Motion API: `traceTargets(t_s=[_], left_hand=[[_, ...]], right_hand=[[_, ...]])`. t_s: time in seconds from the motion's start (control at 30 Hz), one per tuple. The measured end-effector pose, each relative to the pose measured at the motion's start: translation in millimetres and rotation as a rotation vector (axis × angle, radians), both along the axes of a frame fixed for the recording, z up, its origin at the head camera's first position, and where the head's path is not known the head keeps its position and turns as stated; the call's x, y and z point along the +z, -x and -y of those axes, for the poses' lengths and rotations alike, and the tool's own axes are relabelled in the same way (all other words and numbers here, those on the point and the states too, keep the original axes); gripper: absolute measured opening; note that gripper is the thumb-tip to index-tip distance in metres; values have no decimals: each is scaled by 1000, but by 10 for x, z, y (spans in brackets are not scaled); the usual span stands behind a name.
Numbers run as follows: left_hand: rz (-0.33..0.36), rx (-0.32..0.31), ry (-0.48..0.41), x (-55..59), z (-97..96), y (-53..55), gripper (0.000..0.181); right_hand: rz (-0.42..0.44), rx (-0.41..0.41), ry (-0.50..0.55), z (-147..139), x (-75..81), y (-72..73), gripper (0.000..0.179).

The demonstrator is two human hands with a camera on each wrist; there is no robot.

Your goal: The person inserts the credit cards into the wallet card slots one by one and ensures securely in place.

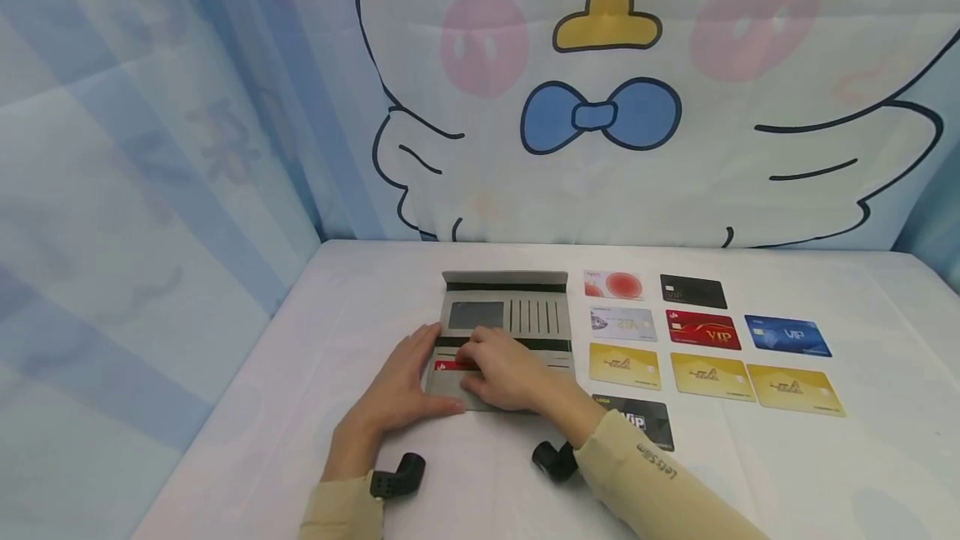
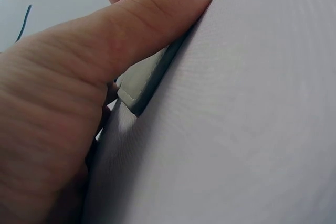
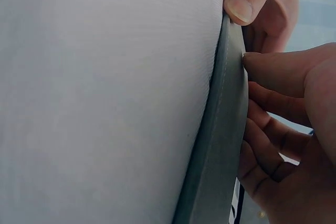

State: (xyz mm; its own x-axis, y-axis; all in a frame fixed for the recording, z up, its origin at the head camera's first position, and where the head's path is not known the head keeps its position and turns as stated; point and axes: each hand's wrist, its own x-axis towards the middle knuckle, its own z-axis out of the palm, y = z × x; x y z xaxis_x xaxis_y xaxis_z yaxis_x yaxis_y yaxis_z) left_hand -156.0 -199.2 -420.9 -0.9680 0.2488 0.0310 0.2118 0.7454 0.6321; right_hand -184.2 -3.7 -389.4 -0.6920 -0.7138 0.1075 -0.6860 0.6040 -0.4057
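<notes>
1. Nearest the camera, both sleeves reach in over the white table [image 1: 750, 482], each wrist with a small black camera mount.
2. The left hand [image 1: 401, 390] clamps the near left corner of the open grey wallet [image 1: 536, 319]; its thumb [image 2: 157, 19] presses along the wallet's edge.
3. The right hand [image 1: 506, 367] lies over the wallet's near half, fingers curled onto a red card [image 1: 448, 366] that shows partly under them; whether it truly pinches the card is hard to tell.
4. To seat the card well, the left hand should brace the wallet flat while the right keeps the card square to the slot and pushes evenly.
5. Right of the wallet lie rows of cards: a black VIP card [image 1: 648, 422] nearest, three gold cards [image 1: 711, 376] beyond it, then others.
6. Farthest is a cartoon-bird cloth [image 1: 600, 90].
</notes>
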Motion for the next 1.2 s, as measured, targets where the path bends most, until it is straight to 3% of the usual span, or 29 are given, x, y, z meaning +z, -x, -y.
traceTargets(t_s=[0.6,1.0,1.2], left_hand=[[-6,-9,9,5,0,-2,113],[-14,-2,14,-16,-3,1,112],[-27,-15,21,-20,11,11,112]], right_hand=[[51,63,57,-4,-36,43,31],[72,53,94,-57,-23,71,27],[138,31,155,-180,0,122,29]])
